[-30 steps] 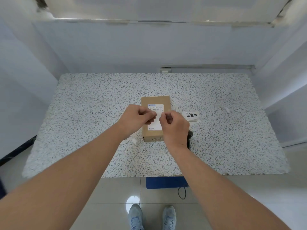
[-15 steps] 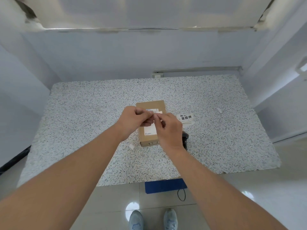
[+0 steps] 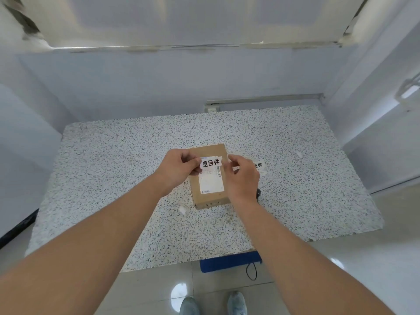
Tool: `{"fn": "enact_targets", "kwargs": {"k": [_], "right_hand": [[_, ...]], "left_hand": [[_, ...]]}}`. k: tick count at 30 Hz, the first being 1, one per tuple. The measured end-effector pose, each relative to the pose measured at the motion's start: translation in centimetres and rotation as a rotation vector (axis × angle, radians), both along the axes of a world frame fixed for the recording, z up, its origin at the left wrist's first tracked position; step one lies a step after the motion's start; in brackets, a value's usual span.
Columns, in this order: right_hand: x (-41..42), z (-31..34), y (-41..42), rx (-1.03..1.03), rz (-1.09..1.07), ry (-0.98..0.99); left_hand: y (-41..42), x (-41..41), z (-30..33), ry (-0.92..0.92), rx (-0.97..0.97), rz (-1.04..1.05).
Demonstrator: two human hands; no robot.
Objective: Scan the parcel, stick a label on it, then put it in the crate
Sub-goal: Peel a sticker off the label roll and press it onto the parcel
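A brown cardboard parcel (image 3: 210, 197) lies flat on the speckled table (image 3: 113, 169), with a white shipping slip on its top. A white label (image 3: 211, 163) with black characters is stretched just over the parcel's far end. My left hand (image 3: 179, 170) pinches the label's left end. My right hand (image 3: 242, 178) pinches its right end. Whether the label touches the parcel I cannot tell. A blue crate (image 3: 229, 263) shows partly under the table's front edge.
More printed labels (image 3: 259, 165) lie on the table right of the parcel. A dark scanner (image 3: 258, 193) is mostly hidden behind my right hand. Small white paper scraps (image 3: 183, 210) lie near the parcel. Walls close in the table on three sides.
The label, earlier bunched between my fingertips, is now spread flat and readable between both hands over the parcel's far end. The camera view has shifted slightly.
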State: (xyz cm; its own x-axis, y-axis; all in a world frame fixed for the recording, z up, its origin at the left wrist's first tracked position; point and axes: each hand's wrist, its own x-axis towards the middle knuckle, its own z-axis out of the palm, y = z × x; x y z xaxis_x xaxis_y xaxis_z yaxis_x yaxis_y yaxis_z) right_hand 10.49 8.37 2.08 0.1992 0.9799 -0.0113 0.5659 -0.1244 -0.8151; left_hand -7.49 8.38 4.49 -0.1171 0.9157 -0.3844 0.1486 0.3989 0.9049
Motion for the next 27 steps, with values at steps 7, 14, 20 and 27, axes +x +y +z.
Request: {"fn": "enact_targets", "kwargs": {"k": [7,14,20,27], "right_hand": [[-1.4,-1.1,2.1,-0.106,-0.031,0.033],[-2.0,-1.8,4.1,-0.086,0.011,0.005],[-2.1,-3.8,7.6,-0.076,0.138,-0.074],[-2.0,-5.8,9.5,-0.026,0.191,-0.097]], "left_hand": [[0.9,-1.3,-0.7,0.035,0.024,-0.065],[2.4,-2.0,-1.3,0.274,0.026,-0.011],[5.5,-1.2,-3.1,0.654,0.049,-0.120],[7.8,-1.2,-5.9,0.773,0.033,-0.164]]}}
